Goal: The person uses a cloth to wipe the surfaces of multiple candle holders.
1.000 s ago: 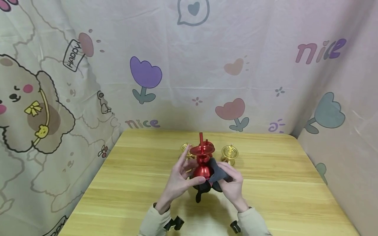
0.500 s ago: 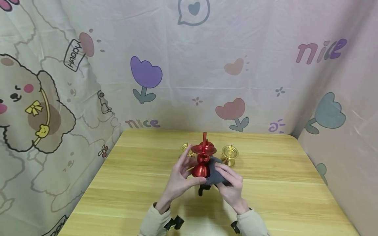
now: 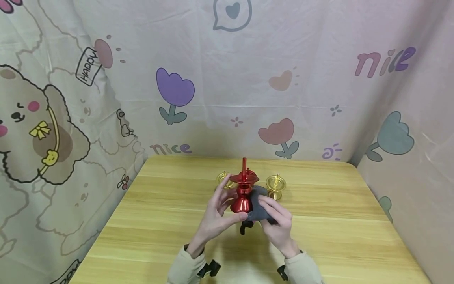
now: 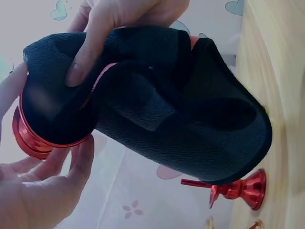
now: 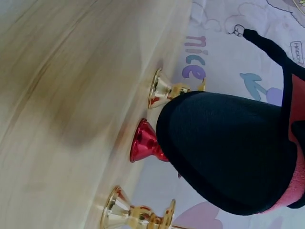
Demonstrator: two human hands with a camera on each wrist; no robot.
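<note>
- Head view: the left hand [image 3: 216, 215] held a red candlestick [image 3: 242, 193] upright above the wooden table [image 3: 159, 221], thumb under its flared base and fingers curled round the far side. The right hand [image 3: 278, 223] pressed a dark cloth [image 3: 258, 209] against the base, fingers curled over the cloth and gripping it. Two gold candlesticks [image 3: 276, 185] and a second red candlestick [image 3: 251, 172], mostly hidden, stood on the table just behind.
- Left wrist view: the cloth [image 4: 171, 114] wrapped most of the held candlestick; only its red rim [image 4: 33, 140] showed, with the left hand's fingers [image 4: 71, 167] beneath it and a right-hand finger [image 4: 86, 52] pinning the fabric on top. The second red candlestick [image 4: 238, 188] stood on the table beyond.
- Right wrist view: the cloth [image 5: 228, 148] filled the frame with a red edge [image 5: 295, 143] beside it; the right hand itself was out of sight.
- Judged step: wiping the held candlestick, at its base. The next move would call for turning the piece in the left hand so the cloth reaches the stem and dish, keeping clear of the ones standing behind.
</note>
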